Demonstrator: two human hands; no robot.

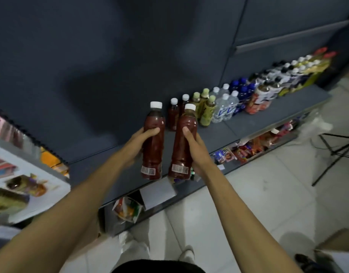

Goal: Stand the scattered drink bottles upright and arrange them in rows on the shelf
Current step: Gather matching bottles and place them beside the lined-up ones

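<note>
My left hand (pixel 139 143) grips a dark red drink bottle with a white cap (pixel 153 142), held upright above the grey shelf (pixel 268 117). My right hand (pixel 197 150) grips a second red bottle (pixel 182 146) of the same kind, close beside the first. Behind them two more red bottles (pixel 173 115) stand upright on the shelf. To their right stand green tea bottles (pixel 206 107), clear water bottles (pixel 223 107), blue bottles (pixel 242 93) and several others, in rows toward the far right.
Snack packets (pixel 246 148) fill the lower shelf under the bottles. A white freezer or counter (pixel 27 186) with packaged goods lies at the left. A black stand (pixel 335 152) rests on the tiled floor at the right. The shelf's left part is bare grey surface.
</note>
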